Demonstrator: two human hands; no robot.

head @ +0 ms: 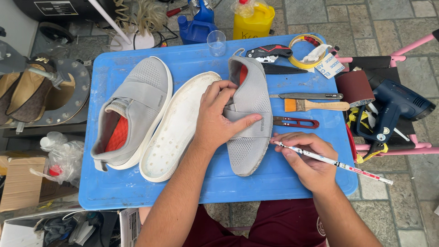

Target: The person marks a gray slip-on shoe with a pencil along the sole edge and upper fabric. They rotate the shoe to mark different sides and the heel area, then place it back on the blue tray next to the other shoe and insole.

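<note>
Grey mesh shoe upper (249, 119) flat on table, w/ white pencil (329, 160) beside.

On the desk (137, 192) a complete shoe (132, 112) lies at the left, a detached sole (176, 126) just right of it, then a soleless upper (250, 114). Right of the upper lie a knife (311, 96), a brush (315, 105) and snips (296, 122); behind them sits a tape roll (305, 51).
</note>
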